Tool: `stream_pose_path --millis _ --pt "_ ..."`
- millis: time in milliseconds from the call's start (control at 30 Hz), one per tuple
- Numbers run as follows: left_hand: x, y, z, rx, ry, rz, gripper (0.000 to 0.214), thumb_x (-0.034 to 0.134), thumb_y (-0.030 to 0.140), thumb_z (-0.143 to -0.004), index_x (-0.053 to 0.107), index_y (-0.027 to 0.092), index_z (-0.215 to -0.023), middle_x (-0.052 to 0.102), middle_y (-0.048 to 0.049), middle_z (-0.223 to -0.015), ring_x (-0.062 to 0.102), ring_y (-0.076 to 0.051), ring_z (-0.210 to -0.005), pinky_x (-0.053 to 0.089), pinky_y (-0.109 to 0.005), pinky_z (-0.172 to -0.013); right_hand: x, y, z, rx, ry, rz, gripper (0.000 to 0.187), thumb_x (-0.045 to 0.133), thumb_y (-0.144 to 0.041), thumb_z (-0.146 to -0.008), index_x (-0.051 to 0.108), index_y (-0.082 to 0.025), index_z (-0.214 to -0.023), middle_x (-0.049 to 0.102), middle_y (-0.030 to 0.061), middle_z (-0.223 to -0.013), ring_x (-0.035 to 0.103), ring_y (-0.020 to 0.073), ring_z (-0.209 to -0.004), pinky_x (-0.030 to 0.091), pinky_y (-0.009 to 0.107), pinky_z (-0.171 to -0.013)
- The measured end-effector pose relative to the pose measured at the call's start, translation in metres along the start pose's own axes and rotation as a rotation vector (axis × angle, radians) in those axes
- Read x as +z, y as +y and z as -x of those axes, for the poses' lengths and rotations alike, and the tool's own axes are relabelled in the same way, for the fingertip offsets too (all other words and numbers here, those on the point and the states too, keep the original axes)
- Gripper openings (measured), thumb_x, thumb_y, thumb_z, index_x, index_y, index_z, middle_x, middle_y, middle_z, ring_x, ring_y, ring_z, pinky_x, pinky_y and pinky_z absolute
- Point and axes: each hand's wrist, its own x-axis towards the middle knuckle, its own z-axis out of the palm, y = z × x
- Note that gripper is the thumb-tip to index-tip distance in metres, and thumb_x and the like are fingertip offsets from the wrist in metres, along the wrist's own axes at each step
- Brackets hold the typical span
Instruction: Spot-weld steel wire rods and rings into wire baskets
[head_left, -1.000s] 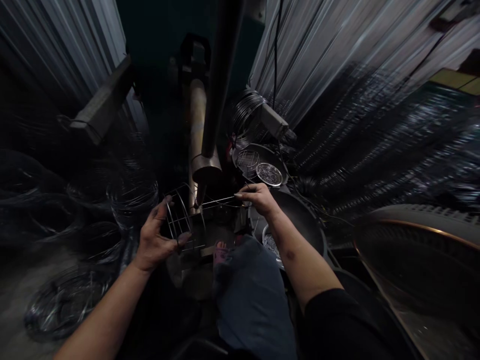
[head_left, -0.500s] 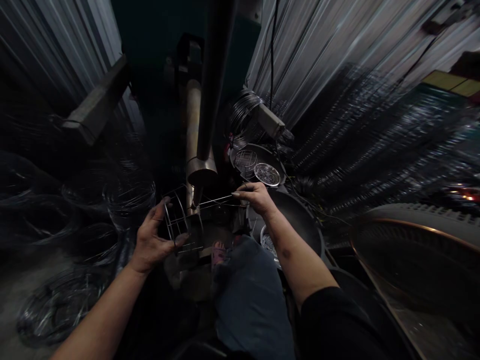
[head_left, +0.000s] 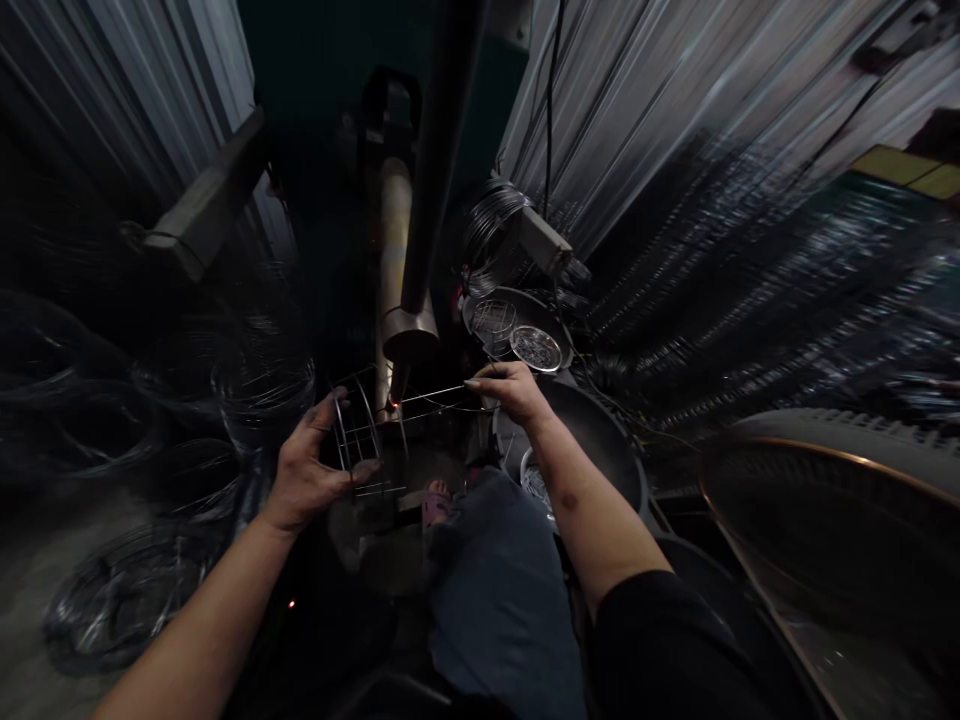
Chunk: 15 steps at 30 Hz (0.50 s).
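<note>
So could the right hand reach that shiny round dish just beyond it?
Probably yes: the dish lies just past the right hand, nothing between, though it pinches a wire.

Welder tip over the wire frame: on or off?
On: the welder tip touches the wire frame with an orange glow at the contact.

Your silver wire frame (head_left: 367, 440) glows orange at 1 spot (under the brass-coloured electrode (head_left: 394, 250)); your trousers (head_left: 502, 600) are blue.

Dim metal workshop, corrugated sheet walls (head_left: 660, 90), welding machine (head_left: 409, 330) with a glowing spark (head_left: 391, 404), wire coils (head_left: 262, 390) piled around, stacked wire guards (head_left: 787, 290)
</note>
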Motion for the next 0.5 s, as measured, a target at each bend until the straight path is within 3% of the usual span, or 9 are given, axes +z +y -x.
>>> stream_pose_path --millis 167,333,433,500 --pt "0.000 0.000 0.002 -0.003 0.022 -0.002 0.096 0.084 0.044 -0.059 0.041 0.024 -0.143 0.051 -0.0105 -0.139 0.051 -0.030 -0.125 0.041 -0.047 -0.109 -0.027 0.003 0.022 -0.061 0.089 0.013 0.040 0.083 -0.041 -0.055 0.076 -0.017 -0.086 0.072 0.0052 -0.086 0.065 0.0227 -0.083 0.050 0.034 -0.079" --pt "-0.002 -0.005 0.007 -0.063 0.054 0.035 0.098 0.083 0.046 -0.059 0.039 0.021 -0.143 0.051 -0.0130 -0.140 0.051 -0.030 -0.126 0.042 -0.046 -0.108 -0.064 0.001 0.063 -0.095 0.275 0.420 0.029 0.072 -0.042 -0.072 0.078 -0.020 -0.090 0.073 0.0087 -0.094 0.067 0.0279 -0.092 0.049 0.041 -0.089" --pt "-0.001 -0.004 0.007 -0.061 0.077 0.001 0.098 0.084 0.046 -0.058 0.041 0.022 -0.142 0.052 -0.0120 -0.138 0.051 -0.030 -0.126 0.041 -0.046 -0.108 -0.060 -0.011 0.079 -0.204 0.242 0.680 0.025 0.064 -0.034 -0.081 0.076 -0.023 -0.100 0.072 0.0086 -0.094 0.066 0.0258 -0.088 0.050 0.038 -0.086" --pt "0.000 -0.001 0.005 -0.051 0.089 -0.049 0.096 0.083 0.047 -0.058 0.042 0.023 -0.142 0.053 -0.0114 -0.138 0.051 -0.030 -0.125 0.041 -0.046 -0.108 -0.047 -0.022 0.082 -0.304 0.178 0.730 0.025 0.058 -0.026 -0.085 0.076 -0.022 -0.102 0.071 0.0085 -0.093 0.065 0.0232 -0.085 0.051 0.034 -0.080"
